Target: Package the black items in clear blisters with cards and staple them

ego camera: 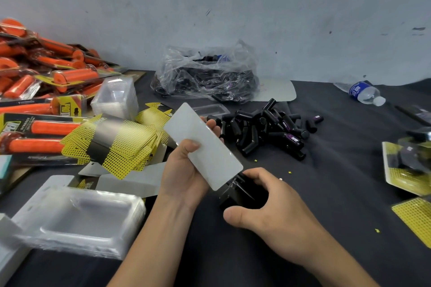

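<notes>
Left hand (184,170) gripped card-backed blister (203,144); right hand (263,202) closed around black stapler (242,193) at lower corner. Best seated corner fully, edges aligned, then pressed firmly.

Lighting: even, diffuse, moderately bright; shadows faint. Glare: plastic bag (205,72) at 12 o'clock. Blur: soft orange packs (35,63) at 10 o'clock, blister stack (77,219) at 8. Wide-angle bending at the edges.
</notes>
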Demonstrator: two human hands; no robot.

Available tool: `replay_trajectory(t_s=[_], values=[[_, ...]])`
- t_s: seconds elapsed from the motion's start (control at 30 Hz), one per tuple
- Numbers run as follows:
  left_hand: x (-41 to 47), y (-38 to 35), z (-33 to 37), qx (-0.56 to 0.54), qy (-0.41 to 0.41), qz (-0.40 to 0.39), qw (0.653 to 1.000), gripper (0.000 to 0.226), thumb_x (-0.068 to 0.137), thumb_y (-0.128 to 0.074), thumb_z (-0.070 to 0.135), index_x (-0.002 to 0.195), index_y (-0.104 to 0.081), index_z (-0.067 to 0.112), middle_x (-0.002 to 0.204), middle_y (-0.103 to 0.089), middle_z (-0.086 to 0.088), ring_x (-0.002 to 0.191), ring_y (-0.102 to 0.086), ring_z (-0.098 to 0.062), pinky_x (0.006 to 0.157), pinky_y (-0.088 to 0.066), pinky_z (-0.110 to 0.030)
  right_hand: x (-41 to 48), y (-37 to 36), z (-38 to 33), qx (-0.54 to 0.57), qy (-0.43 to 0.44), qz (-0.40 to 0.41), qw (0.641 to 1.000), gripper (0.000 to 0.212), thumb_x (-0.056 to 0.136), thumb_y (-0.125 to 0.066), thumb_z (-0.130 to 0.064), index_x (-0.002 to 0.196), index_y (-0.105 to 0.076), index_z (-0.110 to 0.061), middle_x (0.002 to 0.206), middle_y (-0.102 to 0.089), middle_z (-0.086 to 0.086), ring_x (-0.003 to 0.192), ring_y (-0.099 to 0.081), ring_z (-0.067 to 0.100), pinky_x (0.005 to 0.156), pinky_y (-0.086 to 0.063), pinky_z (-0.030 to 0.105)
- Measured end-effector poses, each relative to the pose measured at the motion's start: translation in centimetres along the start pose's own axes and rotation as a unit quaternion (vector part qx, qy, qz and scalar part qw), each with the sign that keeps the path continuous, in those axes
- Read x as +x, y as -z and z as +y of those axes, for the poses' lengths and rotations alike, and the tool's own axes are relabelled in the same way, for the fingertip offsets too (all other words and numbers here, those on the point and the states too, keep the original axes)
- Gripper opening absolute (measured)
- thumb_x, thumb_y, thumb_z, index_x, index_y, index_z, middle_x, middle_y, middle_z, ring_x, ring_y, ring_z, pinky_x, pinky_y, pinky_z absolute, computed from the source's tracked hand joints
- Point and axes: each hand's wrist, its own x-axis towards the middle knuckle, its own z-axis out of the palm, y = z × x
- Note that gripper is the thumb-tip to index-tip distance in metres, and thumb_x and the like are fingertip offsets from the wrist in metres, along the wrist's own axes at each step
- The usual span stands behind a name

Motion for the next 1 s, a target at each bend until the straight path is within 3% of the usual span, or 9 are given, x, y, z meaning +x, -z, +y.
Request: replay_trajectory(t_s=[0.17,0.6,0.8,1.0], values=[[-0.05,0.03,-0.51,0.029,0.018,-0.051,0.998,0.048,0.081,-0.045,-0.003,0.11,-0.078,0.015,0.12,-0.073,-0.005,0.111,-0.071,-0.02,0.101,-0.055,-0.039,-0.21,-0.43,-0.23,0.018,0.019,0.001,1.0,0.062,0.053,-0.078,-0.066,0.109,-0.059,-0.049,0.102,-0.07,-0.026,0.09,-0.066,-0.005,0.074,-0.053,0.024],[-0.06,-0.19,-0.87,0.057,0.008,-0.064,0.996,0.047,0.08,-0.044,0.0,0.104,-0.081,0.017,0.117,-0.075,-0.002,0.106,-0.072,-0.016,0.095,-0.058,-0.037,0.17,-0.37,0.02,0.062,0.026,0.02,0.998,0.053,0.059,-0.075,-0.065,0.105,-0.063,-0.043,0.095,-0.073,-0.019,0.084,-0.068,0.001,0.074,-0.055,0.027],[0.02,0.06,-0.82,0.058,0.019,-0.092,0.994,0.047,0.083,-0.045,0.002,0.108,-0.081,0.018,0.117,-0.076,0.0,0.105,-0.073,-0.016,0.097,-0.057,-0.036,0.28,-0.48,-0.08,0.078,0.02,0.039,0.996,0.052,0.059,-0.075,-0.063,0.104,-0.066,-0.037,0.093,-0.074,-0.015,0.084,-0.068,0.005,0.078,-0.058,0.034],[0.0,0.14,-0.77,0.061,0.028,-0.109,0.992,0.049,0.086,-0.042,0.003,0.111,-0.081,0.019,0.116,-0.076,0.0,0.105,-0.073,-0.015,0.096,-0.057,-0.036,0.62,-0.7,-0.52,0.097,0.016,0.061,0.993,0.045,0.059,-0.074,-0.058,0.097,-0.067,-0.035,0.089,-0.075,-0.012,0.08,-0.068,0.007,0.072,-0.056,0.029]])
